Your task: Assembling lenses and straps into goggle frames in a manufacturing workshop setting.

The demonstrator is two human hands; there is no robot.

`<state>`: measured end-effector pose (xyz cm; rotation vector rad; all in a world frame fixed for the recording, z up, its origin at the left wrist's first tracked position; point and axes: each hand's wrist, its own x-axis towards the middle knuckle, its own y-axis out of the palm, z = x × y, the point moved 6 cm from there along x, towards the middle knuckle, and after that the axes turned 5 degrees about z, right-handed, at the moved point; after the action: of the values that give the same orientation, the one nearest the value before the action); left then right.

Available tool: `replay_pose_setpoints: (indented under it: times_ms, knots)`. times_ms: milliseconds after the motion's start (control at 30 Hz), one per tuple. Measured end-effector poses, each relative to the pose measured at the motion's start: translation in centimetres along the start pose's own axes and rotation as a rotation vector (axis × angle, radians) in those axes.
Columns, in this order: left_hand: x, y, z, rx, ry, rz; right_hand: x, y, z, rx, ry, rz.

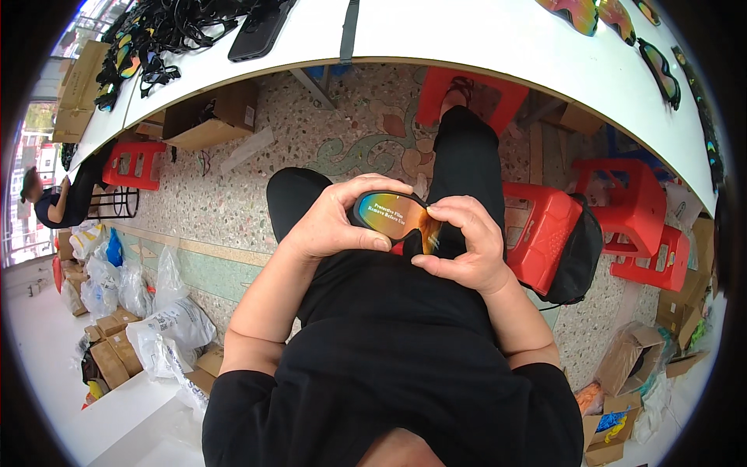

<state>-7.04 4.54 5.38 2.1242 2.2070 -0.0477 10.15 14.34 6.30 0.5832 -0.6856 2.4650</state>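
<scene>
Over my lap I hold a pair of goggles (389, 215) with a black frame and a mirrored lens in orange, yellow and green. Pale printing shows on the lens. My left hand (334, 223) grips the goggles' left end, thumb along the lower rim and fingers over the top. At the other end my right hand (476, 247) pinches the frame and lens edge between thumb and fingers. The back of the goggles is hidden.
A white table (459, 39) curves across the far side, bearing a dark phone (261, 35), a tangle of black goggle frames (167, 35) and finished-looking goggles (661, 74). Red stools (537, 233) stand at right. Plastic bags (167, 331) and cartons lie left. Another person sits far left.
</scene>
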Motion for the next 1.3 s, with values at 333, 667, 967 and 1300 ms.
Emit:
replay_pose_setpoints:
  times_ms: [333,667,967,1300]
  knots:
    - [1.7,2.0,-6.3,1.017,0.371,0.185,1.1,-0.3,0.0,0.002,-0.032,0.11]
    - [1.0,2.8,-4.2,0.98,0.41,0.01,0.3,1.0,-5.0,0.81,0.341,0.204]
    - [1.0,2.2,-3.2,0.963,0.379,0.002,-1.3,1.8,-6.4,1.06,0.59,0.144]
    - [-0.7,0.7,-1.2,0.837,0.355,-0.134,-4.7,2.1,-5.5,1.275,0.594,-0.017]
